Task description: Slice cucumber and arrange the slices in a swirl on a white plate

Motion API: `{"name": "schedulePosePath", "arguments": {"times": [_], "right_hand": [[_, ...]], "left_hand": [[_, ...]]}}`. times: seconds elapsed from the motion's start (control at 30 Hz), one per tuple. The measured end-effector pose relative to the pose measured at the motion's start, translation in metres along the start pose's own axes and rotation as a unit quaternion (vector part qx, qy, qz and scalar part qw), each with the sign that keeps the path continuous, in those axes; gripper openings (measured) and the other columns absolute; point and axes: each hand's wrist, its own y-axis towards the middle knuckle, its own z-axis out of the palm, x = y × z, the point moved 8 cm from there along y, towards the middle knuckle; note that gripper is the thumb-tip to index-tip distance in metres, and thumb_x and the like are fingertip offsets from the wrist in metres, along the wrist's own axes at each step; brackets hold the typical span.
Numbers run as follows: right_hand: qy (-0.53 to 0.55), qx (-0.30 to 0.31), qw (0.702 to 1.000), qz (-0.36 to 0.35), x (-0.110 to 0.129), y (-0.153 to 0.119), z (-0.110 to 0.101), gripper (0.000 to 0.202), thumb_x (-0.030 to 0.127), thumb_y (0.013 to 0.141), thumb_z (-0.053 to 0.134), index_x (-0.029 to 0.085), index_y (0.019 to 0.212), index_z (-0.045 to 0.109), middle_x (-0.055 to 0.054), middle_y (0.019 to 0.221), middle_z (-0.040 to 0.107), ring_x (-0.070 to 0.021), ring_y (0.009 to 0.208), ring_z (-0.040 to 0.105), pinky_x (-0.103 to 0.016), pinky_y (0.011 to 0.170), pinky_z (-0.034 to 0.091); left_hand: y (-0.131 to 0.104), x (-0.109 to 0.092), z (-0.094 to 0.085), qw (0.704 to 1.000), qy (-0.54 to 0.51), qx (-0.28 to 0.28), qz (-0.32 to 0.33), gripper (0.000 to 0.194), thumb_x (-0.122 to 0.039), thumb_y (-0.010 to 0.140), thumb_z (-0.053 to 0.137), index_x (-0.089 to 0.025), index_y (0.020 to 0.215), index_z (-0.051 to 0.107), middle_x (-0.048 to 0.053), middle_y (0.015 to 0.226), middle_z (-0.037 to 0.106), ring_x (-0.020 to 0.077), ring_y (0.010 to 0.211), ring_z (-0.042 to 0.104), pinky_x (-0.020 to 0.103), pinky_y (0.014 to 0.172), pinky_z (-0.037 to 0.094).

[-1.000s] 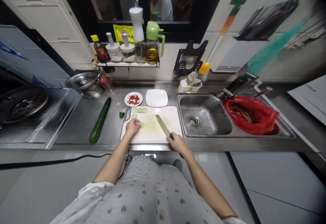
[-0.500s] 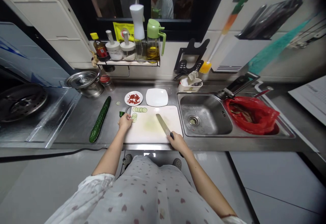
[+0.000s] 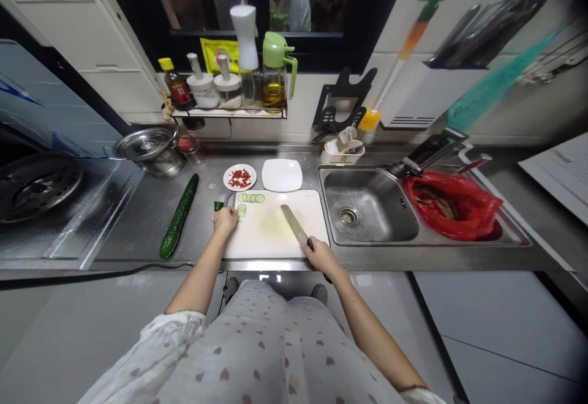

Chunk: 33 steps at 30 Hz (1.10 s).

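My right hand point(image 3: 319, 256) is wrapped round the black handle of a kitchen knife point(image 3: 294, 223), whose blade slants up and left over the white cutting board point(image 3: 266, 246). At the board's left edge is my left hand point(image 3: 225, 221), its fingers curled closed beside a small stack of cucumber slices point(image 3: 242, 210). Whatever those fingers hold, if anything, is hidden. Above it, a row of cucumber slices point(image 3: 250, 198) overlaps along the board's top left. A dark green cucumber end point(image 3: 218, 206) lies just past my left hand, and a whole cucumber point(image 3: 179, 217) rests farther left on the counter.
Behind the board stand a plate of chopped red pieces point(image 3: 240, 178) and a white square plate point(image 3: 282, 175). To the right is a steel sink point(image 3: 372, 232) with a red plastic bag point(image 3: 454, 208). A lidded pot point(image 3: 156, 153) sits at back left, below a condiment shelf point(image 3: 229, 113).
The fingers of my left hand have curled in slightly beside the small stack of slices. My right hand and the knife have stayed almost still. The view has shifted slightly.
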Motion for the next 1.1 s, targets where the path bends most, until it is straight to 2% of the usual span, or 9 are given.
{"name": "schedulePosePath", "arguments": {"times": [0.17,0.27,0.5,0.77,0.93,1.1], "right_hand": [[0.006,0.01,1.0,0.007,0.001,0.0,-0.001,0.025,0.035,0.095,0.043,0.016,0.099,0.058,-0.011,0.091,0.068,-0.018,0.083,0.059,-0.023,0.062,0.029],[0.012,0.025,0.999,0.016,0.002,-0.001,-0.001,0.025,0.034,0.096,0.041,0.015,0.101,0.057,-0.01,0.089,0.068,-0.017,0.08,0.06,-0.023,0.062,0.03],[-0.002,0.034,0.999,0.033,0.005,-0.002,0.0,0.027,0.035,0.097,0.038,0.015,0.104,0.055,-0.012,0.093,0.068,-0.0183,0.081,0.062,-0.024,0.064,0.032],[-0.018,0.028,0.999,0.037,0.002,-0.001,0.004,0.027,0.035,0.097,0.038,0.016,0.106,0.054,-0.013,0.098,0.068,-0.0203,0.089,0.062,-0.025,0.065,0.033],[-0.013,0.037,0.998,0.044,0.002,-0.003,0.004,0.028,0.036,0.098,0.037,0.016,0.107,0.054,-0.013,0.097,0.068,-0.0199,0.085,0.063,-0.025,0.064,0.033],[-0.012,0.03,0.998,0.044,0.004,-0.005,0.002,0.027,0.035,0.097,0.038,0.015,0.106,0.054,-0.012,0.095,0.068,-0.0192,0.085,0.062,-0.025,0.063,0.032]], "left_hand": [[-0.002,0.003,-0.003,1.0,0.004,-0.005,-0.02,0.012,-0.029,0.071,0.063,-0.026,0.082,0.067,0.003,0.095,0.072,0.0255,0.097,0.062,0.044,0.093,0.035],[-0.002,-0.005,-0.006,1.0,-0.014,-0.023,-0.016,0.017,-0.032,0.072,0.062,-0.027,0.087,0.066,0.001,0.093,0.072,0.024,0.095,0.062,0.042,0.092,0.036],[0.001,-0.046,0.006,0.998,-0.043,-0.034,0.037,0.024,-0.034,0.078,0.056,-0.027,0.101,0.064,0.005,0.097,0.069,0.0246,0.097,0.06,0.041,0.089,0.036],[0.013,-0.083,0.024,0.993,0.048,-0.03,0.099,0.042,-0.034,0.083,0.053,-0.026,0.124,0.057,0.013,0.12,0.06,0.031,0.113,0.051,0.046,0.095,0.032],[0.019,-0.095,0.028,0.986,0.09,-0.027,0.139,0.036,-0.031,0.084,0.052,-0.026,0.118,0.063,0.015,0.12,0.057,0.0328,0.113,0.051,0.048,0.096,0.031],[0.02,-0.096,0.024,0.988,0.052,-0.028,0.14,0.029,-0.024,0.082,0.053,-0.024,0.109,0.064,0.011,0.113,0.063,0.028,0.109,0.055,0.042,0.095,0.034]]}}
